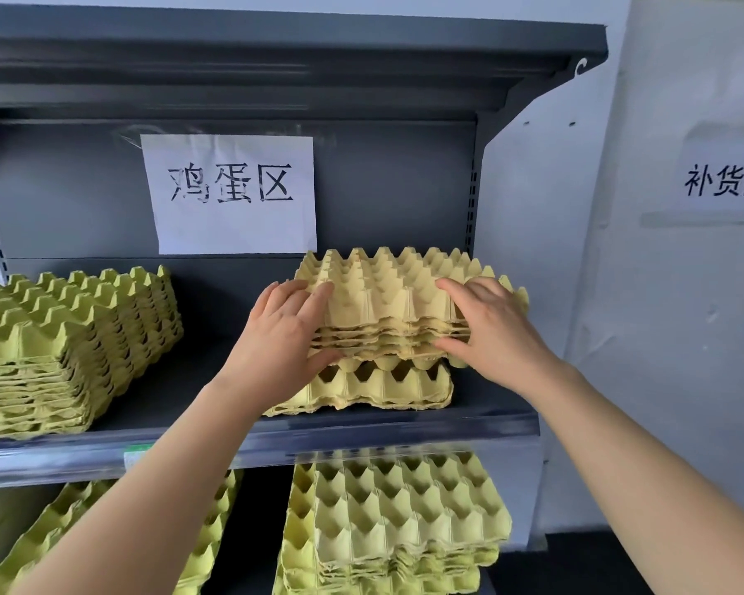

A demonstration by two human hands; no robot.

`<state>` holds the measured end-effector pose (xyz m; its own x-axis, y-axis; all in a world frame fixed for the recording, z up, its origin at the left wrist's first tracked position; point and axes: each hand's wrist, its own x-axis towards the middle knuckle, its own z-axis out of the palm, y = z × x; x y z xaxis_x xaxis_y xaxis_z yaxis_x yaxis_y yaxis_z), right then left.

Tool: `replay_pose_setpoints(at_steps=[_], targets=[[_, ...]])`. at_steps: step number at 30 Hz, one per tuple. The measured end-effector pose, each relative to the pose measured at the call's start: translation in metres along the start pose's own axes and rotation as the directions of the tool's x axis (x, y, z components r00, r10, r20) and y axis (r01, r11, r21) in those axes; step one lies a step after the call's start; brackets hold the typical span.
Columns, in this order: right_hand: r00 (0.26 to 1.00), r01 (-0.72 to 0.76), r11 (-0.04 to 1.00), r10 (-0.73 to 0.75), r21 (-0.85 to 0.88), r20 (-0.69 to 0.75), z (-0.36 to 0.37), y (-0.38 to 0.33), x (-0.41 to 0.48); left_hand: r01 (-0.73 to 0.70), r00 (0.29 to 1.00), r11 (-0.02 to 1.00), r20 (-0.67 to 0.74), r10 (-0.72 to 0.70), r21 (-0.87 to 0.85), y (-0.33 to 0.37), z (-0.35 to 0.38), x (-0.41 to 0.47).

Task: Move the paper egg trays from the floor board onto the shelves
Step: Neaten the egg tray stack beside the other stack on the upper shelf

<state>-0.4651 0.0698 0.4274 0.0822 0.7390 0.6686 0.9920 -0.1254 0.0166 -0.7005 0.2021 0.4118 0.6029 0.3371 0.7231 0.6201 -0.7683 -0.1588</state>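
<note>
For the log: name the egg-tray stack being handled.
The right stack on the middle shelf: left hand and right hand grip its top trays; the others lie untouched.

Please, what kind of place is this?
Probably a shop or its stockroom: grey metal shelves hold stacks of paper egg trays. A taped sign reads "egg area" in Chinese, and a wall sign "restock area".
</note>
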Motion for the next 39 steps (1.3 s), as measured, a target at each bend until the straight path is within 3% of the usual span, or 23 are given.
replay_pose_setpoints(at_steps=[10,14,18,24,39], targets=[[0.997,0.042,0.998,-0.039,-0.043,0.072,0.001,0.01,-0.008,0.062,0.995,0.997,0.075,-0.06,-0.036,0.004,0.005,-0.003],[1.0,-0.002,1.0,0.002,0.007,0.018,-0.006,0.011,0.0,0.079,0.996,0.994,0.038,-0.077,-0.07,0.005,-0.003,0.005],[0.998,0.045,0.999,-0.045,0.007,-0.052,-0.017,0.008,0.015,0.087,0.996,0.994,-0.027,-0.089,-0.073,-0.006,-0.018,0.011],[0.999,0.05,0.999,-0.05,0.021,0.021,-0.007,0.0,0.025,0.084,0.996,0.995,0.001,-0.085,-0.043,-0.016,-0.013,0.012],[0.999,0.041,0.999,-0.041,0.026,0.003,-0.005,-0.004,0.019,0.062,0.997,0.997,-0.051,-0.059,0.041,-0.016,-0.008,0.005]])
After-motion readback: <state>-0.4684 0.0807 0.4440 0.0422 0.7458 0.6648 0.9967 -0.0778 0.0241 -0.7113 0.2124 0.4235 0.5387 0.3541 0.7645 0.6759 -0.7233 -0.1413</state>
